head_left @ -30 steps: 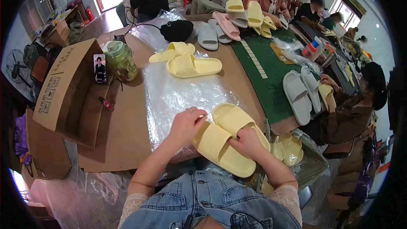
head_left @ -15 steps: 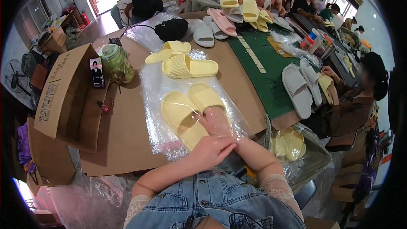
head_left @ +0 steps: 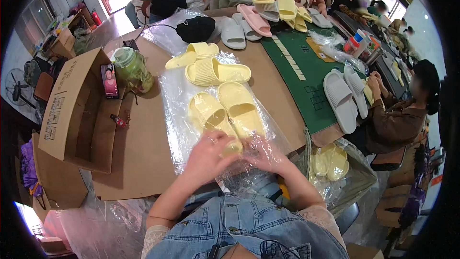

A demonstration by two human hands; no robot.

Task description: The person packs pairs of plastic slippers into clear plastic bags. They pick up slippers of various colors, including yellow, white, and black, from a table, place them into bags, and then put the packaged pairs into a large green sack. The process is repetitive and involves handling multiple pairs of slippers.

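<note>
- Both hands work at the near end of a pair of pale yellow slippers (head_left: pixel 227 110) lying side by side at the centre of the frame. The left hand (head_left: pixel 208 156) has its grip curled over the heel of the left slipper, fingers bent and pressing down on it. The right hand (head_left: pixel 261 156) sits under or behind crinkled clear plastic, so I cannot tell how far its grip is closed, only that it is gathering the film.
- That film looks to be a clear plastic bag (head_left: pixel 191 115) spread on the brown table (head_left: pixel 143 153). From where I stand, the pair seems to lie partly inside it, toes pointing to the top of the frame. I'd judge the bagging about halfway: slippers lined up, the bag mouth not yet closed.
- Just above, toward the upper middle, another yellow pair (head_left: pixel 208 64) lies loose and unbagged.
- At the left of the frame an open cardboard box (head_left: pixel 72 110) lies tipped on its side, nothing visible inside it, with a phone (head_left: pixel 109 80) propped against its flap and a green jar (head_left: pixel 132 69) beside it.
- At the lower right, a big plastic sack (head_left: pixel 335 168) holds more yellow slippers.
</note>
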